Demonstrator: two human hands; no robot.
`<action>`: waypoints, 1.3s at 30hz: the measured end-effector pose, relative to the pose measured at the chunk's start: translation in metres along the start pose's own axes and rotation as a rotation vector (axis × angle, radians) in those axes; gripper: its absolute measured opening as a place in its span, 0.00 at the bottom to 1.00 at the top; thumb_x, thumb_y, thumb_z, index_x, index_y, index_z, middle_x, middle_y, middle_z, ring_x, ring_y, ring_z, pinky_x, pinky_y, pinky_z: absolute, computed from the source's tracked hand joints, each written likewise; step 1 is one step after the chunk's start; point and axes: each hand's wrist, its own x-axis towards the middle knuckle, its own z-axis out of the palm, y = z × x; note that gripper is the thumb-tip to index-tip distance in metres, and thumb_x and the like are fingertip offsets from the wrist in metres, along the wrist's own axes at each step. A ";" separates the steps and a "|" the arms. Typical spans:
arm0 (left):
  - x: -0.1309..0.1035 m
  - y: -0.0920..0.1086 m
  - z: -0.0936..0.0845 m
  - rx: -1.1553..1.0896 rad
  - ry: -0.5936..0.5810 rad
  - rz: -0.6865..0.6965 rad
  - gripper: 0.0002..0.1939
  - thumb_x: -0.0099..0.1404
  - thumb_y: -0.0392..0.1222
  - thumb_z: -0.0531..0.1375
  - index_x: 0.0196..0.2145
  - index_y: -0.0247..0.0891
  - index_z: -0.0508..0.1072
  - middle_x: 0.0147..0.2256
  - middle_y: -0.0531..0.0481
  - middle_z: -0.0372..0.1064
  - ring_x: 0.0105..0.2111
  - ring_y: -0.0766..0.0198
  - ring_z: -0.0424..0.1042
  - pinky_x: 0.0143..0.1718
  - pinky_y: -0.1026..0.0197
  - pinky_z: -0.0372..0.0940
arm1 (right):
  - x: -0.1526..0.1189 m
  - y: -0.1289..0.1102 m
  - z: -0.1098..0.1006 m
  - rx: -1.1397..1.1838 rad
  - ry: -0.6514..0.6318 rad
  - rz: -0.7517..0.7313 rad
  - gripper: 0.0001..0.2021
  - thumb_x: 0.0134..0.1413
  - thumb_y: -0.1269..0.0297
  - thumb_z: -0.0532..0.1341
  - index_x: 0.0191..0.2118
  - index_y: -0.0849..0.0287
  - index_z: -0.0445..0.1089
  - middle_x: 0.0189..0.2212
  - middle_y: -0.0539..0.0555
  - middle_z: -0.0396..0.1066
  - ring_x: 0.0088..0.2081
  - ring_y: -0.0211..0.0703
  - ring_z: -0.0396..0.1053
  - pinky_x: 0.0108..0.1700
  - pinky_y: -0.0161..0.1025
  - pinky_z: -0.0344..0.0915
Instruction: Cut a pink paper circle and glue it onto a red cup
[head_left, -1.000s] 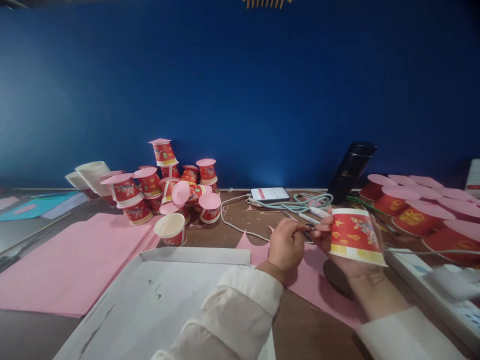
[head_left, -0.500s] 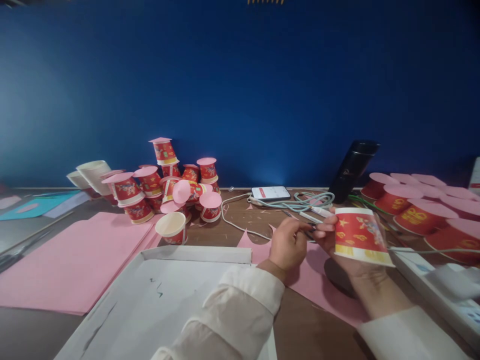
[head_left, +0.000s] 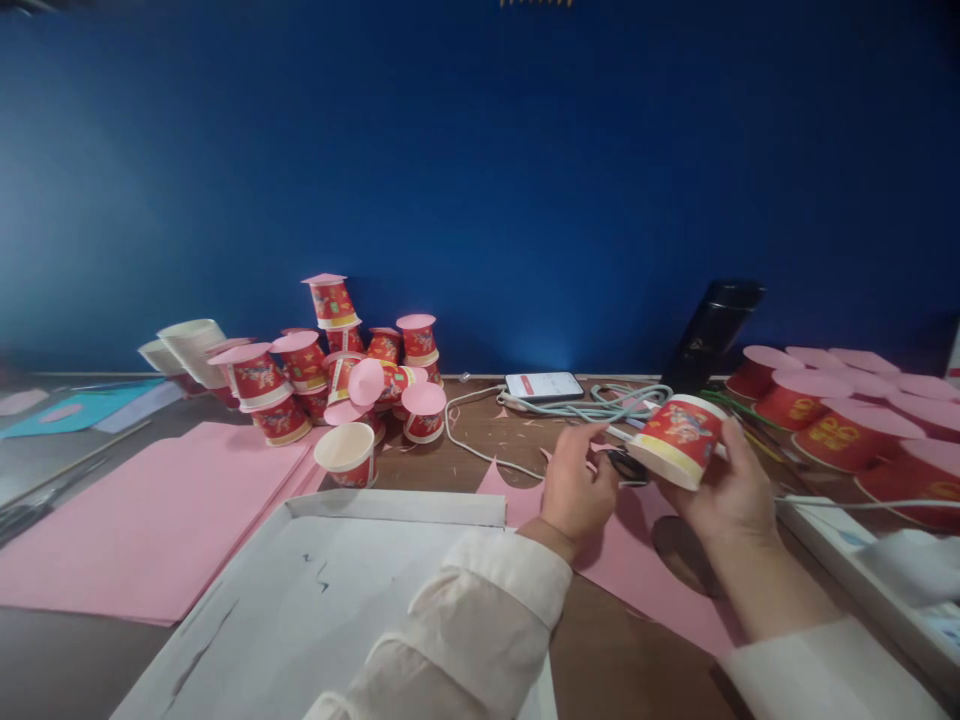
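Note:
My right hand [head_left: 731, 495] grips a red paper cup [head_left: 684, 432] with printed figures and a pale yellow band, tilted above the table. Close to its left, my left hand [head_left: 576, 485] is half curled with its fingers apart and nothing visible in them. Beside those fingertips is a black looped object [head_left: 626, 466], perhaps scissor handles; the cup partly hides that area. Under both hands lies a pink paper sheet [head_left: 637, 590] with round holes cut from it.
Red cups topped with pink paper [head_left: 300, 360] are stacked at the left; others [head_left: 836, 430] stand at the right. An upright cup [head_left: 346, 455], pink sheets [head_left: 165, 510], a white tray [head_left: 390, 505], a phone [head_left: 544, 386], cables [head_left: 600, 405], a black bottle [head_left: 716, 335] and a power strip [head_left: 825, 540] are around.
My right hand has turned the cup and shifted it left and up. Its fingers have come away from the black object between the hands. My left fingers have spread a little.

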 end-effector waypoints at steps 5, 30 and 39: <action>0.001 0.002 0.002 0.032 0.049 -0.057 0.25 0.64 0.29 0.63 0.57 0.41 0.70 0.48 0.45 0.71 0.43 0.58 0.73 0.47 0.55 0.71 | 0.001 0.011 0.001 -0.080 -0.048 -0.129 0.25 0.41 0.48 0.78 0.44 0.54 0.79 0.42 0.54 0.81 0.38 0.47 0.78 0.41 0.44 0.79; 0.061 0.028 -0.087 0.808 0.087 0.042 0.08 0.70 0.29 0.57 0.39 0.42 0.70 0.43 0.46 0.69 0.40 0.59 0.73 0.41 0.60 0.68 | -0.010 0.020 0.003 -0.301 -0.013 -0.293 0.30 0.43 0.54 0.78 0.54 0.47 0.74 0.53 0.53 0.80 0.40 0.41 0.81 0.31 0.32 0.74; 0.066 -0.010 -0.141 1.383 -0.243 -0.097 0.13 0.72 0.30 0.54 0.51 0.34 0.71 0.48 0.39 0.70 0.44 0.57 0.73 0.43 0.60 0.69 | -0.012 0.020 0.002 -0.422 0.003 -0.383 0.30 0.48 0.58 0.73 0.59 0.48 0.71 0.56 0.56 0.79 0.38 0.42 0.81 0.29 0.34 0.74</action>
